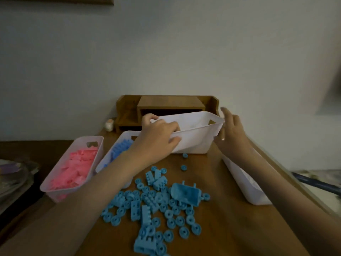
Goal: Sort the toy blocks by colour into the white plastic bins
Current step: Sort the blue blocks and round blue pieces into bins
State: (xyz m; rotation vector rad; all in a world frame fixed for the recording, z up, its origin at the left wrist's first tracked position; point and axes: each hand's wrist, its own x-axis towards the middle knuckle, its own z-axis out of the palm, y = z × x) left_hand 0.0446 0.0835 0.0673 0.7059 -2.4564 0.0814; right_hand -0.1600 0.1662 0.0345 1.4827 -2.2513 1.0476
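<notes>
A white plastic bin [195,139] is tilted above the far middle of the wooden table, its opening turned toward me. My left hand [156,137] grips its left rim, thumb on the front wall. My right hand [231,133] touches its right end with fingers spread and mostly straight. A heap of turquoise blocks and wheels [156,206] lies on the table in front of the bin. On the left stands a bin of pink blocks [73,169], and beside it a bin with light blue blocks [118,150], partly hidden by my left forearm.
Another white bin [245,183] lies along the table's right edge under my right forearm. A wooden desk organiser [168,108] stands against the wall behind the tilted bin, with a small figurine [109,124] to its left. Clutter lies at far left and right.
</notes>
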